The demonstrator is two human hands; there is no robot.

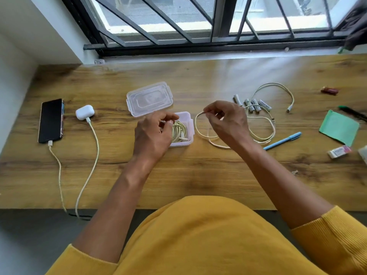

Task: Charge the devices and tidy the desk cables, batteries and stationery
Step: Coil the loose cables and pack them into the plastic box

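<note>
**Cable coiling beside the clear box**

Landmark: the small clear plastic box (187, 124), set near the middle of the wooden desk (198, 175), with a coiled white cable (178, 132) already inside.

Left hand (153, 135) poised over the box's left half, fingers curled, fingertips pinching something small and pale at the box's rim; whether cable end or plug, cannot tell. Right hand (226, 122) raised just right of the box, thumb and forefinger pinching a loose white cable (200, 132), other fingers bent loosely. From that pinch, one loop arching down toward the box's right wall, further loops lying on the desk right of the box, under and beyond the wrist.

Box lid (149, 99) lying flat just behind the box, slightly to its left, one corner touching or nearly touching the box. White earbud case (85, 112) well left of the box, a cable (93, 155) plugged in and running off the near desk edge. Black phone (51, 120) further left still, also plugged in, its cord (57, 171) trailing to the same edge.

Right of the box, beyond the right hand: a cluster of batteries (254, 104) and a short white cable (274, 90) curved behind them. Further right, a blue pen (283, 140), a green cloth (338, 128), a white eraser (338, 151) and a dark pen (352, 113). Small red item (329, 90) far right, toward the window (198, 20).
</note>
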